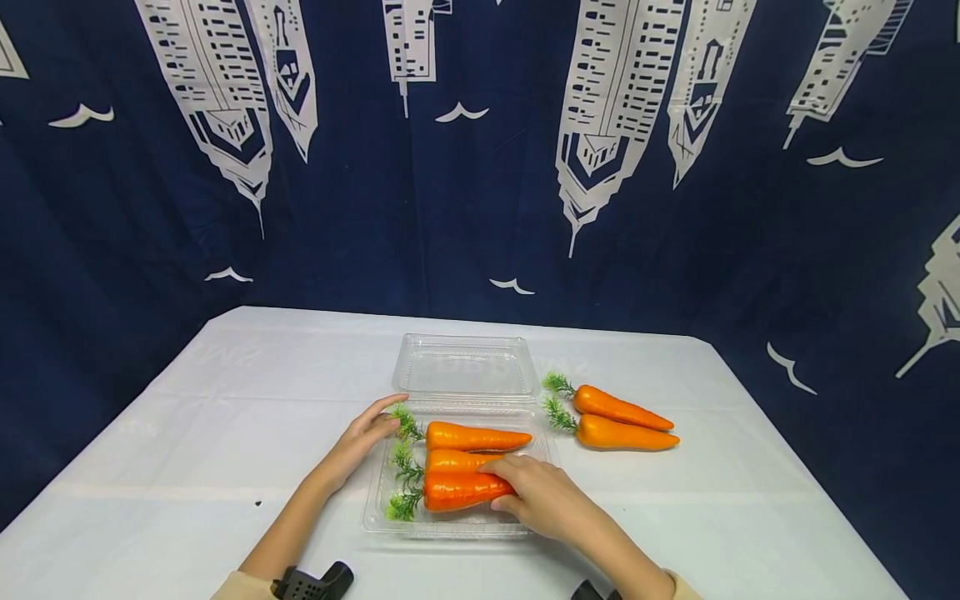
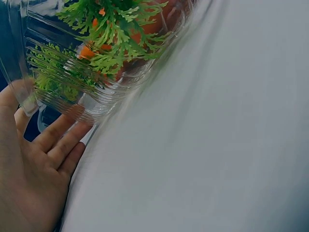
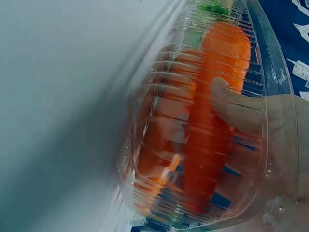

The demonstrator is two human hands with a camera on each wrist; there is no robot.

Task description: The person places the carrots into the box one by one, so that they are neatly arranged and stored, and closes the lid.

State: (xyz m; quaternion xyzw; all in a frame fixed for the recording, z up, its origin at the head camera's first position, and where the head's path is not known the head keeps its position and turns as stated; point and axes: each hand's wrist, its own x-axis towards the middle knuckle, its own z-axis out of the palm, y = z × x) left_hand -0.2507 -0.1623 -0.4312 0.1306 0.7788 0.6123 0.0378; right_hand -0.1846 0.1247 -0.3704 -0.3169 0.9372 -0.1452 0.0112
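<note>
Three orange carrots with green tops lie side by side in a clear plastic container, whose lid is folded back behind it. My right hand is over the right part of the nearest carrot, its thumb and fingers around it; the right wrist view shows the thumb against a carrot through the clear wall. At the container's left edge, my left hand touches the wall near the green tops, fingers extended. The left wrist view shows that hand with loosely spread fingers.
Two more carrots, a rear one and a front one, lie right of the container on the white table. A small dark speck is on the cloth at left. A dark blue curtain with white building prints hangs behind.
</note>
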